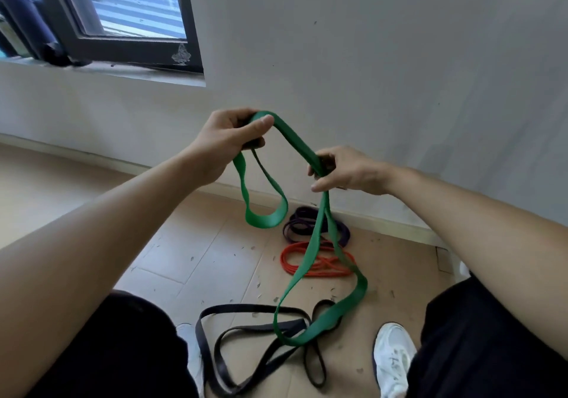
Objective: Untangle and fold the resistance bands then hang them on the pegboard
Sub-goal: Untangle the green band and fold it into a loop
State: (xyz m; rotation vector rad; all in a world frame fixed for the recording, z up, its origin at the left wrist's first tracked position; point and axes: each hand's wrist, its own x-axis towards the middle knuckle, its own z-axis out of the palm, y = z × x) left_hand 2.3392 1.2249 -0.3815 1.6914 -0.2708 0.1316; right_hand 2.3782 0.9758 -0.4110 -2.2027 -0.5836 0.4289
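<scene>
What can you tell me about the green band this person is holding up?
The green band is a flat, wide, bright green strap that looks rubbery and forms a closed loop. The left hand grips it high, with a short loop hanging beneath. The right hand grips it lower, and a long, twisted loop hangs from there. That loop's lowest bend hangs in front of the black band on the floor; whether they touch is unclear.
</scene>
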